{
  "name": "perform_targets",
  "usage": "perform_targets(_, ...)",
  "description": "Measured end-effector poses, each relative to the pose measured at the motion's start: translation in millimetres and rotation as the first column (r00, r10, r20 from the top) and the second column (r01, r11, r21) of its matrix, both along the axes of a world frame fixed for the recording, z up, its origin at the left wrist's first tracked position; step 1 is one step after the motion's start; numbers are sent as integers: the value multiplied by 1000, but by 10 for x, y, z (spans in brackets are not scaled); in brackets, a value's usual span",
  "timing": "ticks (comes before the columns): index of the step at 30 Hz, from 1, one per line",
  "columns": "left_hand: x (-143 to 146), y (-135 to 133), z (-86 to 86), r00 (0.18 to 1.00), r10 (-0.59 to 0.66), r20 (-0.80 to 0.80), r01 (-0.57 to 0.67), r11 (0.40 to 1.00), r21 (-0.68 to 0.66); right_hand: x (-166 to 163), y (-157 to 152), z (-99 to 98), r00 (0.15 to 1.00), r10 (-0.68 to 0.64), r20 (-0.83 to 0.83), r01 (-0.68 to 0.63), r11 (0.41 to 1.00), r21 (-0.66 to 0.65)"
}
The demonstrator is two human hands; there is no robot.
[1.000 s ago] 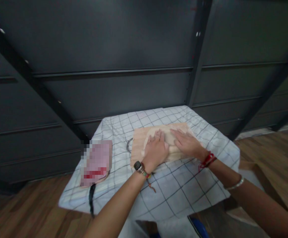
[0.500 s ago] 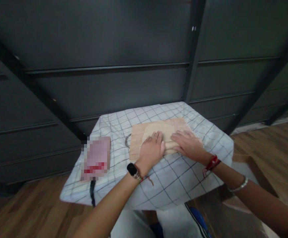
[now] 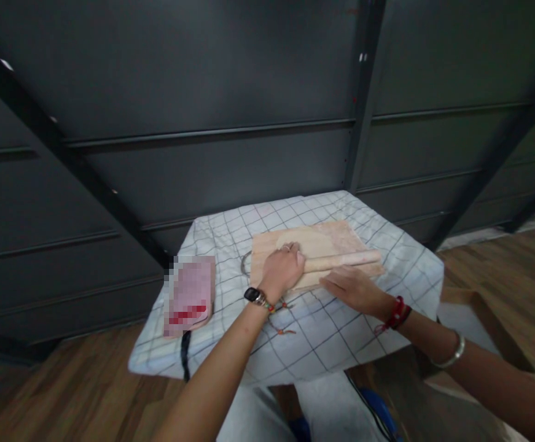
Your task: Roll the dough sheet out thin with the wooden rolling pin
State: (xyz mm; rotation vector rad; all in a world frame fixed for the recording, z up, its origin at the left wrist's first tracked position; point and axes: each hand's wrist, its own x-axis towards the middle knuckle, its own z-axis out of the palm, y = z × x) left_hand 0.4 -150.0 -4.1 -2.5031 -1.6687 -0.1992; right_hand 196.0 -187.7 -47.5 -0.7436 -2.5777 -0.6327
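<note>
Rolling pin (image 3: pixel 363 256), pale: laid across flattened dough (image 3: pixel 301 238) on a wooden board (image 3: pixel 261 245), its left end covered by the left hand (image 3: pixel 284 270), whose fingers are curled over it, though whether they are closed round it cannot be told; right hand (image 3: pixel 352 287): placed just on the near side of the pin, fingers stretched out, contact uncertain; checked cloth (image 3: pixel 322 344): spread beneath the board; pink item (image 3: pixel 191 285), pixelated: set to the left
</note>
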Motion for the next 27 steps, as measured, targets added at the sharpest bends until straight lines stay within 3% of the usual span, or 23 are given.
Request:
perform_targets(4, 1, -11, 20, 1000, -1, 19, 1, 1000, 3, 82, -27, -42, 999, 15, -40, -15, 1000, -7)
perform_targets(10, 10, -50, 45, 998, 30, 50, -28, 999, -32, 159, -53, -83, 986, 15, -165, -41, 987, -154)
perform_targets(16, 8, -26, 18, 997, 35, 73, -33, 999, -34, 143, -3, -85, 994, -70, -86, 67, 997, -36)
perform_targets(19, 4, -15, 0, 996, 33, 78, -32, 999, -23, 156, -9, -93, 996, -53, -78, 50, 998, -32)
perform_targets(27, 2, -15, 23, 997, 24, 72, -22, 999, -30, 416, -67, -50, 968, -51, -245, -16, 964, -264)
